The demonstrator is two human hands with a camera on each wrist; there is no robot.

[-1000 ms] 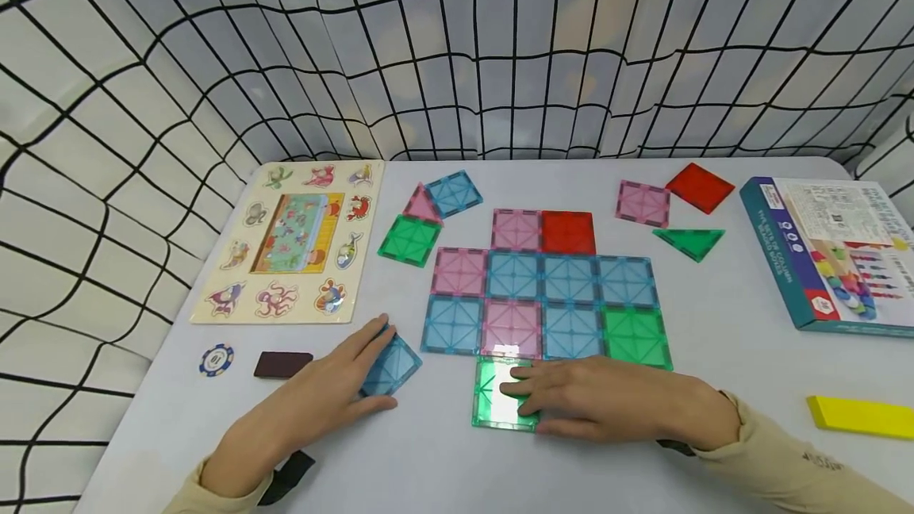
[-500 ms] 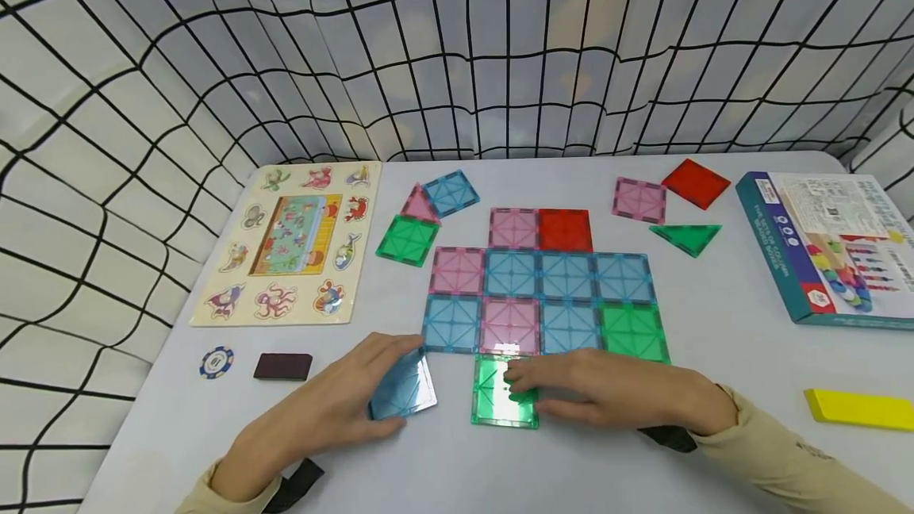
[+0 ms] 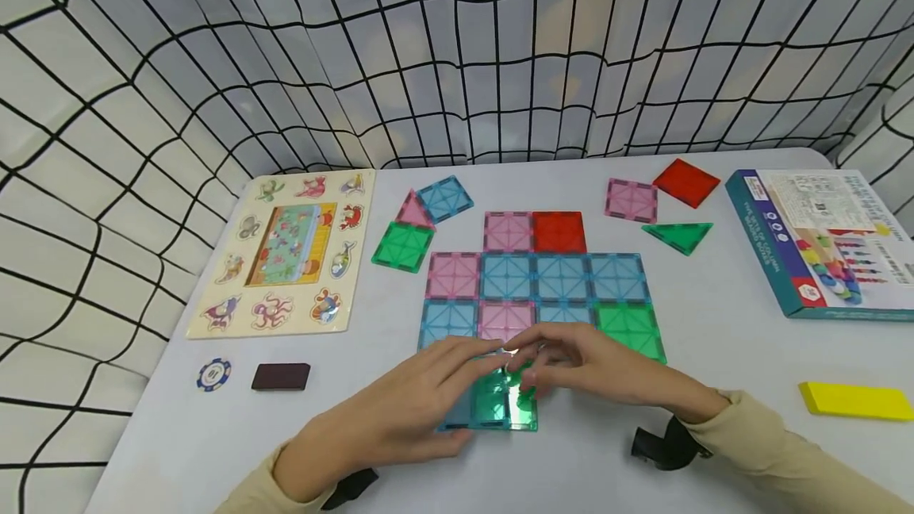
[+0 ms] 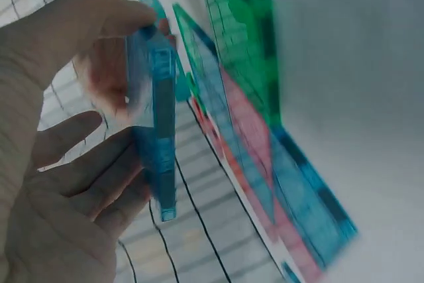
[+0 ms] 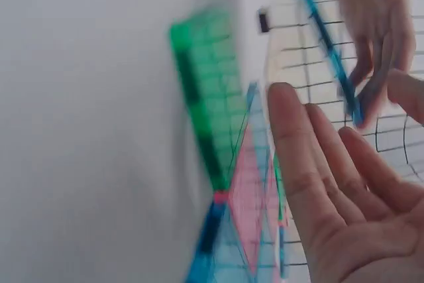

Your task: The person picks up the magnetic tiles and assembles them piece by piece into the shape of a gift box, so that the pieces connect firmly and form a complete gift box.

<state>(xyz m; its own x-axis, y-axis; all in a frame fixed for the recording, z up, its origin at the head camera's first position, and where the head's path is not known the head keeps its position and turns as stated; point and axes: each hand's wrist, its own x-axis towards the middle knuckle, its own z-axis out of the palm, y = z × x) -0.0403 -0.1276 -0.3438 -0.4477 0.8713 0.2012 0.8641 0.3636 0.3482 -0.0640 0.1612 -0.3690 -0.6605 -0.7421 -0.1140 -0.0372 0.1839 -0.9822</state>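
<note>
My left hand (image 3: 400,403) pinches a blue see-through square magnetic tile (image 4: 163,130) by its edges, thumb on one side and fingers on the other. In the left wrist view this tile is off the table. From the head view it overlaps a green square tile (image 3: 524,412) at the near edge of a flat tile layout. My right hand (image 3: 600,363) hovers by that green tile, its fingers extended in the right wrist view with nothing held. The layout joins blue tiles (image 3: 562,276), pink tiles (image 3: 453,276), a red tile (image 3: 558,232) and another green tile (image 3: 630,331).
Loose tiles lie behind: a green square (image 3: 402,246) at left, a green triangle (image 3: 678,237) at right. A picture puzzle board (image 3: 221,276), a poker chip (image 3: 214,374) and a dark block (image 3: 281,377) are left. A box (image 3: 828,244) and yellow block (image 3: 855,401) are right.
My left hand has lifted the blue square tile from the table and carried it right, towards the near green tile. My right hand has drawn up off the green tile.
</note>
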